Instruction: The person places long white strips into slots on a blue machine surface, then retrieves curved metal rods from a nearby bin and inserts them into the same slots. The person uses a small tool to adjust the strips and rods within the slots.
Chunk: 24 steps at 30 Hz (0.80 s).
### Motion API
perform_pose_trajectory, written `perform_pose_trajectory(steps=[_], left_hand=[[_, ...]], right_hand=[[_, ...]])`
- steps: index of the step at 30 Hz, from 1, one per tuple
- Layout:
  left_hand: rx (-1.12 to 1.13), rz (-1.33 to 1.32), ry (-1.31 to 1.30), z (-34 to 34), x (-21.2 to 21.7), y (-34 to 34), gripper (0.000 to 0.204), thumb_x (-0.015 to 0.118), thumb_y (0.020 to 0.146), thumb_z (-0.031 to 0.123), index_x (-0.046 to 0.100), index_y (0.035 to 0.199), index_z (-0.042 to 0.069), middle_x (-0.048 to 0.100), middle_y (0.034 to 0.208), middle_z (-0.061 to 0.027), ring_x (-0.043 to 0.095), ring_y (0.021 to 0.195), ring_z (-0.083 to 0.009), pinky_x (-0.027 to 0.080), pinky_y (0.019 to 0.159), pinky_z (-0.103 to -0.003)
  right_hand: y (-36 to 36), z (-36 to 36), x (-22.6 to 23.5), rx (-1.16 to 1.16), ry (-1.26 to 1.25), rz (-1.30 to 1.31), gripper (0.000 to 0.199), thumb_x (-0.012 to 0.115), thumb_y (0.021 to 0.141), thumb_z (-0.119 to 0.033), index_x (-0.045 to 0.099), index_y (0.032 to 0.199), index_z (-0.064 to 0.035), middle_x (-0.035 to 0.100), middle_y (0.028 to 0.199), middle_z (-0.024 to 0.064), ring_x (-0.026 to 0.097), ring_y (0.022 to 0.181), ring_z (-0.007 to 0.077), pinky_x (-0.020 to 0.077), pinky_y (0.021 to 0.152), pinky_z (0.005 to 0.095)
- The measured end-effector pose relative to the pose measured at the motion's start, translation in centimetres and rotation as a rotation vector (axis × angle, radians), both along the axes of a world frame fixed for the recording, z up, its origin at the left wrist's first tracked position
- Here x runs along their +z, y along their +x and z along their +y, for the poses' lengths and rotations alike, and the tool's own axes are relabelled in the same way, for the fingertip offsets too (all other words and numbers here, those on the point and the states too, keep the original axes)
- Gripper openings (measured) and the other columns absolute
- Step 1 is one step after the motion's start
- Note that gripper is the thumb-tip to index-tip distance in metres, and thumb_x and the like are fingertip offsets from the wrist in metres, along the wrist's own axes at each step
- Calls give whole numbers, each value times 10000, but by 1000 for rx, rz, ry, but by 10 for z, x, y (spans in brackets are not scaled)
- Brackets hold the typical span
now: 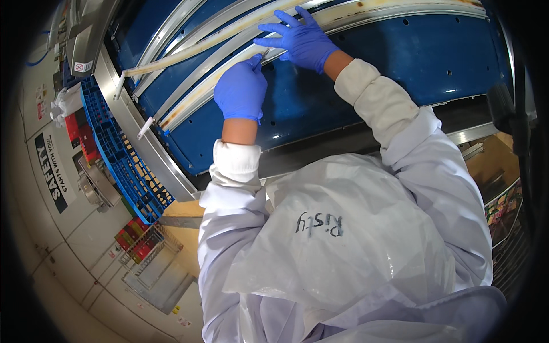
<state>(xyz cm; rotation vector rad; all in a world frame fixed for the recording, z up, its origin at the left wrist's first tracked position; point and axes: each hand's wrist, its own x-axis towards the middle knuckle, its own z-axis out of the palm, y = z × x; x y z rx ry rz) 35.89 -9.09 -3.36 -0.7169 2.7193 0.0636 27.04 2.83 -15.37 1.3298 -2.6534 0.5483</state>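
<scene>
My left hand, in a blue glove, is closed in a pinch at a metal rail with a whitish strip. Something small and shiny shows at its fingertips, too small to name. Just right of it and farther off, my right hand, gloved in blue too, lies across the rails with its fingers spread and holds nothing. Brown stains mark the whitish strips. A second pale strip runs along the rails beyond my left hand, its near end sticking out past the left side. Beneath the rails is a blue panel with small holes.
A metal frame edge borders the blue panel on the left. Beside it stands a blue plastic pallet. Farther left are a wall sign and a wire rack with red items. A dark post rises at the right.
</scene>
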Motion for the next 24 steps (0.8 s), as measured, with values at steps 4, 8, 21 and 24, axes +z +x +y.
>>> perform_pose_trajectory(steps=[4,8,21,24], left_hand=[[-23,36,39,-4,11,5,262,553,914,352,694,1129,302,698,923,-128,668,838,-341,532,746,-422],[-106,134,4,-1,4,8,261,551,913,342,695,1128,307,696,920,-133,666,836,-344,531,743,-417],[-53,48,-6,6,2,-1,271,554,914,353,695,1136,287,693,942,-143,664,854,-345,524,768,-423],[-127,80,16,3,6,1,274,554,914,354,692,1141,285,694,942,-143,665,859,-342,524,768,-423]], right_hand=[[1,22,13,-108,28,-44,595,710,794,-370,485,1337,-458,395,1473,-77,297,1405,246,134,1153,563],[-8,37,9,-78,15,-64,552,685,813,-391,493,1322,-480,376,1490,-76,269,1424,230,110,1170,544],[-8,36,13,-84,-1,-73,535,713,762,-395,555,1269,-464,416,1461,-82,301,1403,222,142,1169,533],[-9,38,11,-94,-11,-52,525,714,760,-404,561,1259,-467,417,1461,-83,299,1404,222,152,1167,535]])
